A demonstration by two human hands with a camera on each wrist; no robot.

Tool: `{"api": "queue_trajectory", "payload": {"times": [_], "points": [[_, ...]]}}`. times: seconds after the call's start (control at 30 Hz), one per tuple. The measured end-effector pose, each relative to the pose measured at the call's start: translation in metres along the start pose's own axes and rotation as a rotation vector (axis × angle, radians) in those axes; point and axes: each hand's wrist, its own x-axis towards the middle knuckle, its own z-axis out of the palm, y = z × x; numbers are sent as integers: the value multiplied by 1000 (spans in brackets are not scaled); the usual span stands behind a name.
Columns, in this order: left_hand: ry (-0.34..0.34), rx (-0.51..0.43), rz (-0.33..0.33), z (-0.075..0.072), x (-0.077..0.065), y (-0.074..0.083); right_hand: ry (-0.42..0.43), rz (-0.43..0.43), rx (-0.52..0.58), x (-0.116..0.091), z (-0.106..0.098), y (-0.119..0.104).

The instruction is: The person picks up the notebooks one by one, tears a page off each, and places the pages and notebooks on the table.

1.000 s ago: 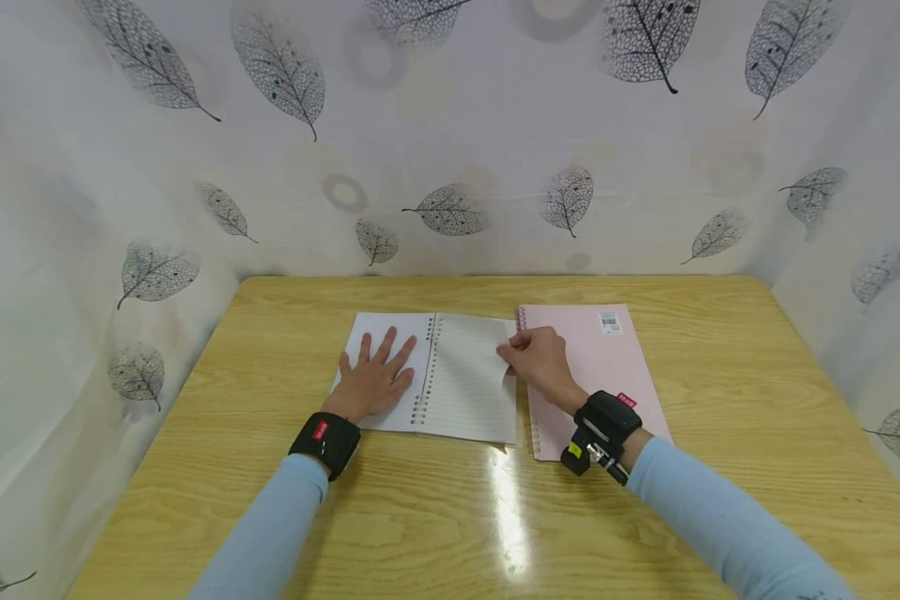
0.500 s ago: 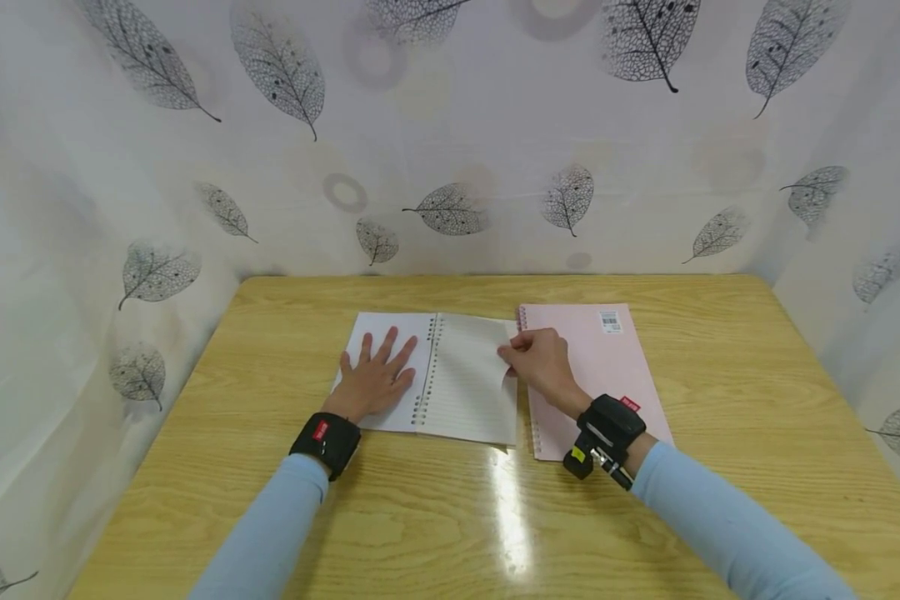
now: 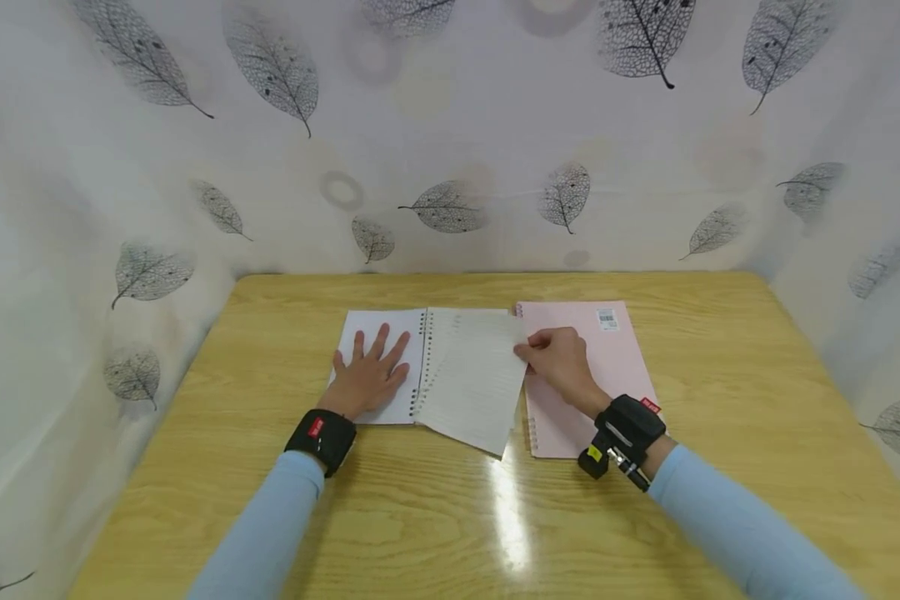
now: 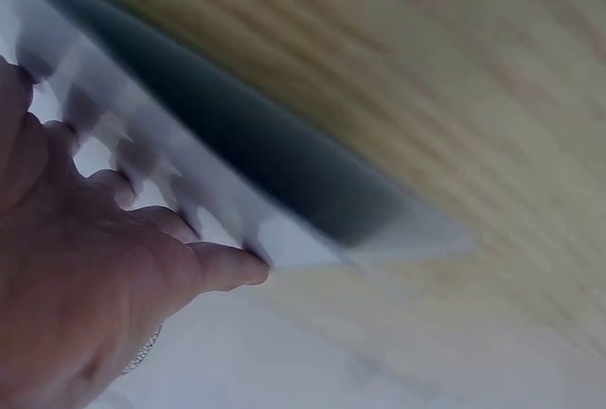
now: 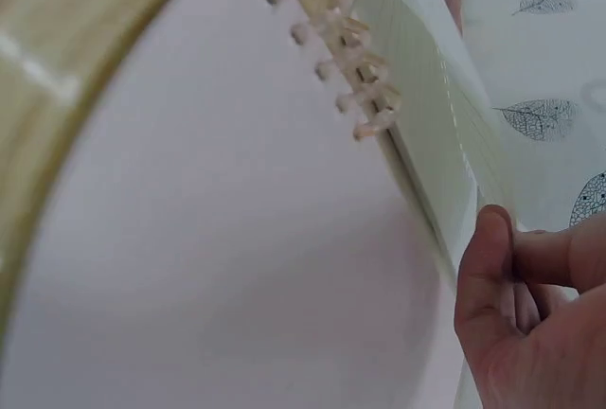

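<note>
An open spiral notebook (image 3: 399, 408) lies on the table. My left hand (image 3: 363, 382) rests on its left page, fingers spread flat. At the right side, my right hand (image 3: 562, 360) pinches the edge of a lined sheet (image 3: 476, 379) between thumb and fingers. This sheet sits askew over the right page, its lower corner jutting past the notebook's bottom edge. Its holed left edge has come away from the rings at the top and still meets them lower down. In the right wrist view, thumb and forefinger (image 5: 490, 253) hold the sheet's raised edge.
A pink spiral notebook (image 3: 611, 375) with a barcode sticker (image 3: 607, 320) lies closed beneath the right hand, beside the open one. Both are on a wood-grain table (image 3: 270, 333). A leaf-patterned curtain (image 3: 465, 125) hangs behind the table and along its sides.
The right hand has moved to the right with the lined sheet, which has partly torn from the rings and tilted. The left hand has stayed flat on its page. The view has shifted slightly.
</note>
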Motion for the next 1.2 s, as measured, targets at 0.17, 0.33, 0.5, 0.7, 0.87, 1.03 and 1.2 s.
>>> {"api": "queue_trajectory", "payload": {"times": [0.17,0.33,0.5,0.7,0.87,1.03,1.2], "points": [[-2,-5,-7,-1,3,-1,-59,73,88,-2,-7,3],[-14,-12,-8,0,3,0,-198,155,89,-4,-8,-2],[6,-27,-3,0,3,0,-321,159,26,-8,-7,-5],[3,-40,3,0,4,0,-332,110,-14,-14,-6,-4],[13,-38,1,1,3,-1,-249,74,24,-16,0,-7],[18,-29,7,3,2,0,-156,64,35,-16,3,-8],[36,-23,14,2,0,1,-120,40,24,-16,2,-7]]}}
